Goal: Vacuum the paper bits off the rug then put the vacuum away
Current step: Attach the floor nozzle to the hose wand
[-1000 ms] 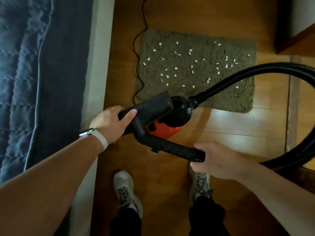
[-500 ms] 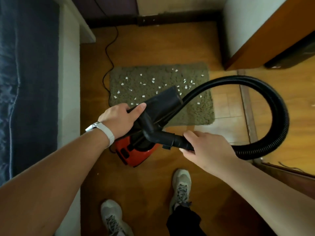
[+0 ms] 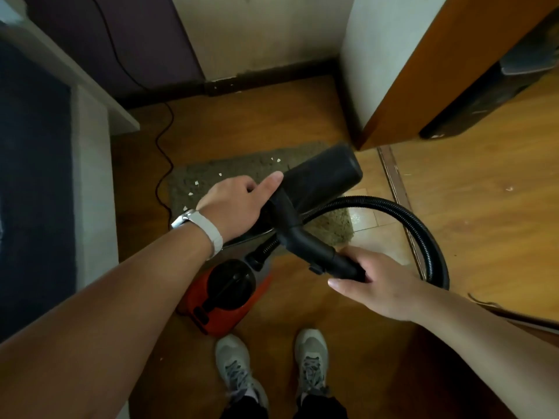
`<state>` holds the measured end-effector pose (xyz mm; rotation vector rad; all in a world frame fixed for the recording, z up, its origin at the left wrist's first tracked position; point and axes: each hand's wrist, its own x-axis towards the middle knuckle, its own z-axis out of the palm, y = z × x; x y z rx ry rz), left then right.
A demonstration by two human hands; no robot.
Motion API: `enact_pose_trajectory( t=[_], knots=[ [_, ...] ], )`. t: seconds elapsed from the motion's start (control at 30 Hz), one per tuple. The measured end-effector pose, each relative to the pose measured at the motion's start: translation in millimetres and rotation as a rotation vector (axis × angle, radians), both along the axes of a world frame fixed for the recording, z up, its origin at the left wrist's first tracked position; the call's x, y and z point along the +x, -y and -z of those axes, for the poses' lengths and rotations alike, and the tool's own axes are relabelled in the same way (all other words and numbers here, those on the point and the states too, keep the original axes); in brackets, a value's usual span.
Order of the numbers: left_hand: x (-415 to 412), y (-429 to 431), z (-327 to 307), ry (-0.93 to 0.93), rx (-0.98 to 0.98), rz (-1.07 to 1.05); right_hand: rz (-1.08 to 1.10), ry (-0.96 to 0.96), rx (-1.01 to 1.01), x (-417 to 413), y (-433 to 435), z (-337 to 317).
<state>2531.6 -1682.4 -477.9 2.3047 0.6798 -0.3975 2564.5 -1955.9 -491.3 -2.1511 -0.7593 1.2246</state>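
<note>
Both forearms are bare. Just behind the left hand (image 3: 239, 204) sits a watch (image 3: 193, 225), its case silvery and its wide band white. On the feet are pale grey mesh trainers (image 3: 237, 367) with grey-and-dark laces. Above them come dark trousers (image 3: 320, 409), probably black, though only the hems show from here.
</note>
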Motion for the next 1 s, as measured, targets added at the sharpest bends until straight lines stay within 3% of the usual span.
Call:
enact_pose_trajectory(
  t=[0.13, 0.27, 0.33, 0.37, 0.43, 0.5, 0.57, 0.73, 0.87, 1.0],
  knots=[
    [16, 3, -8, 0.076, -0.146, -0.050, 0.212, -0.266, 0.124, -5, -8, -9],
    [28, 14, -16, 0.101, -0.325, -0.256, 0.314, -0.730, 0.294, -3, -22, -30],
    [34, 20, -18, 0.120, -0.391, -0.356, 0.431, -0.856, 0.362, -3, -28, -40],
    [37, 22, -20, 0.135, -0.384, -0.385, 0.504, -0.816, 0.372, -5, -30, -43],
    [41, 24, -23, 0.154, -0.369, -0.427, 0.601, -0.490, 0.318, -12, -30, -47],
    [39, 28, -24, 0.168, -0.382, -0.450, 0.578, -0.086, 0.194, -18, -27, -51],
    [33, 31, -23, 0.212, -0.369, -0.441, 0.467, 0.132, 0.098, -19, -24, -53],
    [22, 21, -18, 0.168, -0.241, -0.212, 0.241, 0.348, -0.093, -11, -14, -41],
    [-1, 7, -2, -0.040, -0.024, 0.003, 0.068, 0.365, -0.269, -7, -6, -22],
    [-26, -4, 22, -0.240, 0.081, -0.003, -0.097, 0.397, -0.354, -11, -13, -6]
  ],
)
